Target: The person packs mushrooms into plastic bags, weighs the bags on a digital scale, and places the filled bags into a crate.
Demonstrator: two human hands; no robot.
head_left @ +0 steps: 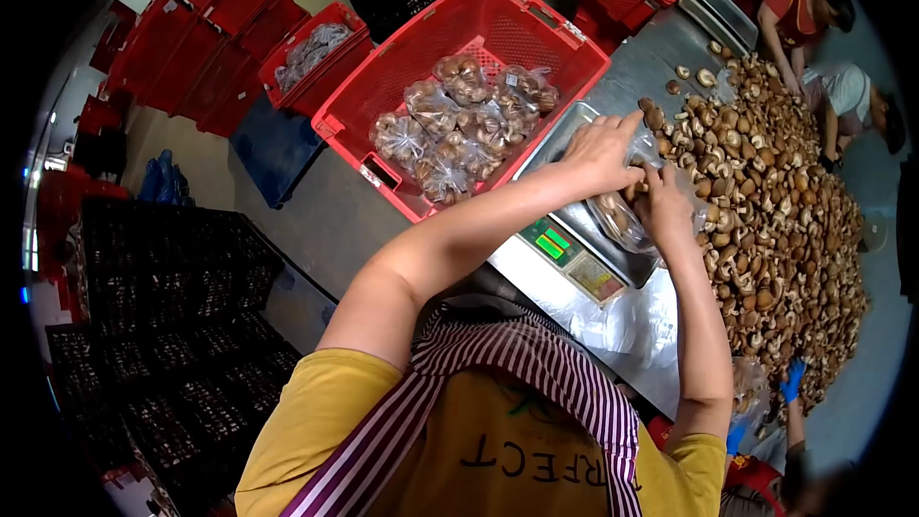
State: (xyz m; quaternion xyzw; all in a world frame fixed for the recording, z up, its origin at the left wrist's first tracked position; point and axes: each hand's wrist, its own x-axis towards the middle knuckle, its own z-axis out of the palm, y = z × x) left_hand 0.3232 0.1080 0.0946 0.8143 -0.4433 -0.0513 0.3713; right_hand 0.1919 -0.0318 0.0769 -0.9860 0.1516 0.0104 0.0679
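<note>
Striped apron [522, 337] foremost. Right hand [669, 205]: grip curled on mushroom bag [617, 220] over scale [586, 266]. Left hand [603, 155]: grip half-spread against bag, hold unclear.

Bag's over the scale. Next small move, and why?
I'd probably ease the left hand and right hand off the bag: both appear to be on it above the scale, so the lit display, whose digits I can't read, may not reflect its weight alone.
</note>
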